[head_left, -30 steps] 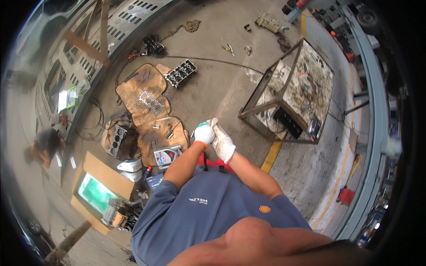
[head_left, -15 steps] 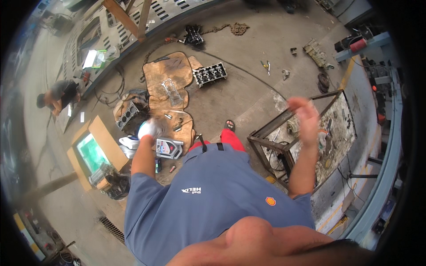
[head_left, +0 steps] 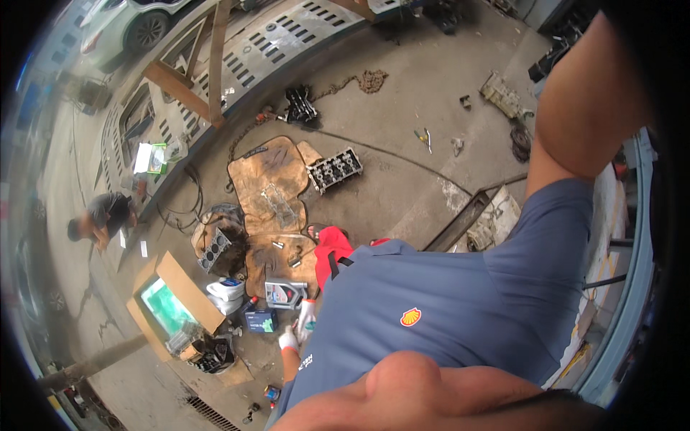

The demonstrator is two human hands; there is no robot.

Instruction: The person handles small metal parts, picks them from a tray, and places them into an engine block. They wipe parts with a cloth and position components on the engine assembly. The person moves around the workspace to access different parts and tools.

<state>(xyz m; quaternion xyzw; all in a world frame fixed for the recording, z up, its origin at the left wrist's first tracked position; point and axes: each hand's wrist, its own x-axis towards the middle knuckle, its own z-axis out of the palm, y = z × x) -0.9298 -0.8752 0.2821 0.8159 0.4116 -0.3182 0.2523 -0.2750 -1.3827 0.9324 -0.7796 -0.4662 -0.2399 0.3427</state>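
Your left hand, in a white work glove, hangs low beside your hip with the fingers loosely extended and closed on nothing, touching nothing that shows. Nearest to it is the grey plastic oil jug with a printed label, which lies on the concrete floor just above and slightly to the left of your fingertips; its long axis runs roughly across the picture, so the broad labelled face is turned toward you rather than an end. A small dark blue carton sits just to the left of the hand, and a white plastic container lies a little farther left again, beside the open brown cardboard box with a green lining. Your right arm is raised high past the camera, well apart from all of this, and its hand is out of the picture (so whether it is spread or closed cannot be told). The left hand is therefore much the nearer to the jug. Beyond the jug, farther from the grip, a grey metal engine block rests on stained brown cardboard sheets, with a grey cylinder head lying at their far edge.
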